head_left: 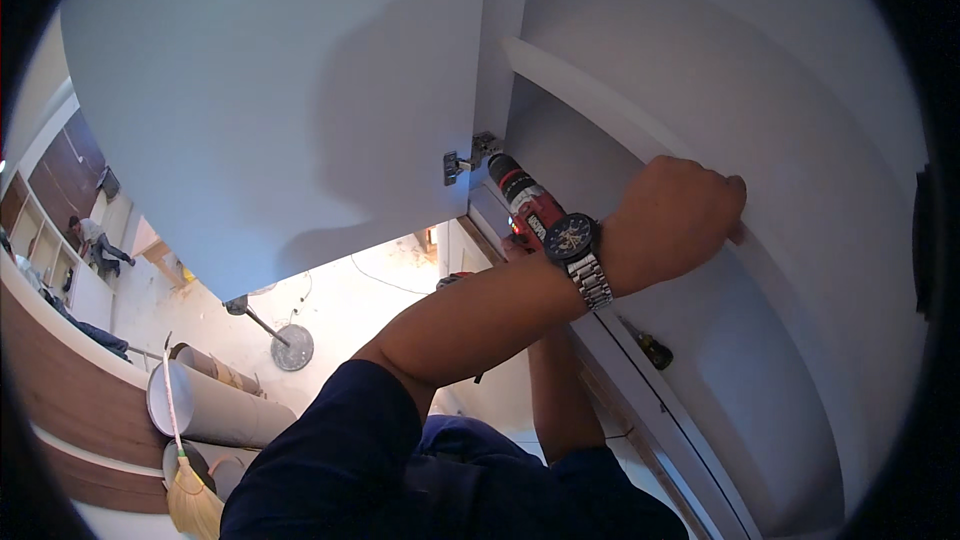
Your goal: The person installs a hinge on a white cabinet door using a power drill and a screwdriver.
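A red and black cordless drill (540, 215) points up and left, its chuck close to a metal cabinet hinge (484, 145). My right hand (516, 248) is around the drill, mostly hidden behind my left forearm. The hinge joins a large pale cabinet door (250, 110), standing open on the left, to the cabinet's side panel (500, 30). My left arm, with a metal watch (575, 245) at the wrist, crosses over the right one. Curled over the front edge of a white shelf (575, 85) is my left hand (685, 202), closed on it. Whether the bit touches a screw is hidden.
A screwdriver (652, 348) lies inside the cabinet below my left hand. Down at the lower left are large rolls (230, 410) and a straw broom (192, 500). A round-based stand (292, 347) is on the floor. Another person (95, 242) is far left.
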Demonstrator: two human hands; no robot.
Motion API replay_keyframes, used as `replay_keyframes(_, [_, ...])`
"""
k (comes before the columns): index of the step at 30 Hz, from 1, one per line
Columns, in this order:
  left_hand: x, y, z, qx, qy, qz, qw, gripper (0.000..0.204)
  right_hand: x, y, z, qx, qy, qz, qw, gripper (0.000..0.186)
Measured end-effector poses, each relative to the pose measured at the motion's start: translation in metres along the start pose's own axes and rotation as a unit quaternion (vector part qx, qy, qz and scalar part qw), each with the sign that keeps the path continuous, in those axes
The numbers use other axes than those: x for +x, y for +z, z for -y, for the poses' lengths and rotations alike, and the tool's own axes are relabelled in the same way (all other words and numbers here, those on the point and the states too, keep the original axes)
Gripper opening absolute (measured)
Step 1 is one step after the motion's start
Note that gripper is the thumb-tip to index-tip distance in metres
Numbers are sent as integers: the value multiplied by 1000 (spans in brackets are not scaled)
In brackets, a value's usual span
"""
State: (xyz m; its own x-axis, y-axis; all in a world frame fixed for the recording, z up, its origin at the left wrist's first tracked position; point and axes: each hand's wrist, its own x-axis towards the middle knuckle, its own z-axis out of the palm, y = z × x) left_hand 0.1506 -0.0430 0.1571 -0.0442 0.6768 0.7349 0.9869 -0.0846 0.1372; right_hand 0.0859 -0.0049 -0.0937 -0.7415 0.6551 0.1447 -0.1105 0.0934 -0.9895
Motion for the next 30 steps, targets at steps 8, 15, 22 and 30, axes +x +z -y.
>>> replay_keyframes(8, [4, 5, 5, -16, 43, -4, 999, 22, 1, -1, -3, -20, -10, -17, 1000, 30])
replay_keyframes(15, [5, 9, 9, -34, 79, -35, 996, 24, -2, 4, -3, -48, -43, -38, 997, 27])
replay_keyframes(22, [6, 8, 11, -25, 78, -21, 996, 24, 1, 8, -13, -109, -29, -37, 993, 25])
replay_keyframes(30, [7, 12, 10, -27, 81, -21, 996, 24, 19, 8, -42, -42, 28, -6, 999, 23])
